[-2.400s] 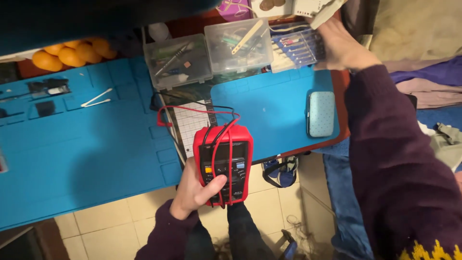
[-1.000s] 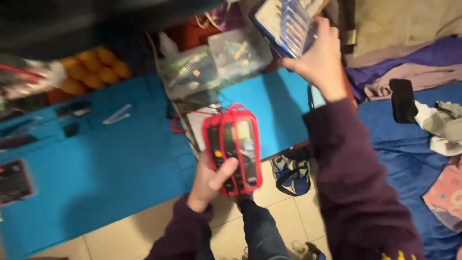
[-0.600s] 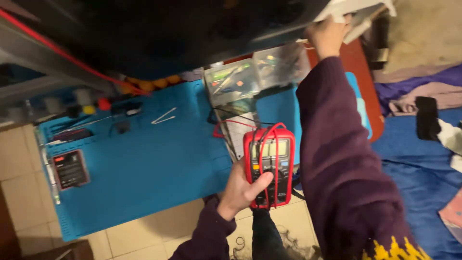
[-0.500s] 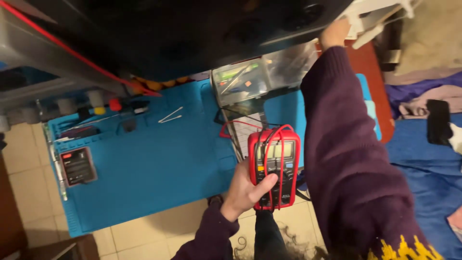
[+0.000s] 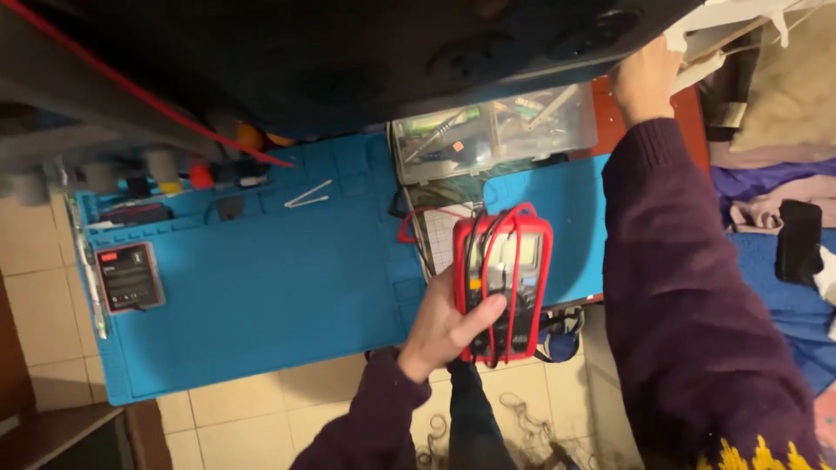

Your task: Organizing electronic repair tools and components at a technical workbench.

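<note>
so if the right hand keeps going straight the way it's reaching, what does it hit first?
The right hand points up and away, and already meets the pale, paper-like items under the dark overhanging shelf. Going on, probably those first; depth is unclear.

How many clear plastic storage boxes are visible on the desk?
2. One clear plastic box with tools stands at the far edge of the blue work mat; the second clear box stands directly to its right. The dark shelf overhead may hide others.

Blue mat (image 5: pixel 261 287) w/ clear boxes (image 5: pixel 492 130)
</note>
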